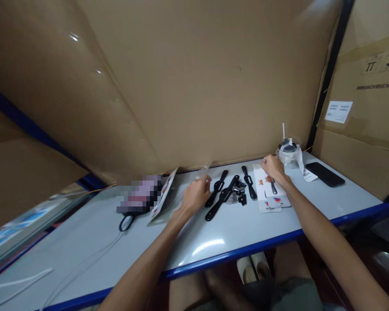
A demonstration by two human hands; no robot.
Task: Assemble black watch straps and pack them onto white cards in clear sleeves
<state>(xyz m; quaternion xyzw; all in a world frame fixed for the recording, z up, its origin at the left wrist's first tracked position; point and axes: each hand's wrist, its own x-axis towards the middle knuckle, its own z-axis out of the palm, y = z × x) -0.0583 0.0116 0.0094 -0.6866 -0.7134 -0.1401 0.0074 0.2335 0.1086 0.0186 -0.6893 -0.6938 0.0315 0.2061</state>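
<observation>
My left hand point(197, 193) is closed on a clear plastic bag point(204, 169), whose film sticks up behind the fingers. Left of it, a printed card point(162, 198) leans at an angle. Three black spokeshaves, one at the left point(217, 188), one in the middle point(222, 198) and one at the right point(249, 183), lie between my hands. Metal and black small parts point(238, 194) are heaped beside the middle one. My right hand point(273, 167) is curled at the top edge of flat printed cards point(268, 194); its fingertips are hidden, so whatever it pinches cannot be made out.
At the back right stands a lidded cup with a straw point(289, 149) in a plastic bag, beside a black phone point(325, 173). A blurred item with a black loop point(126, 222) lies to the left. Cardboard point(213, 86) walls the back, and a blue edge point(246, 251) borders the table's front.
</observation>
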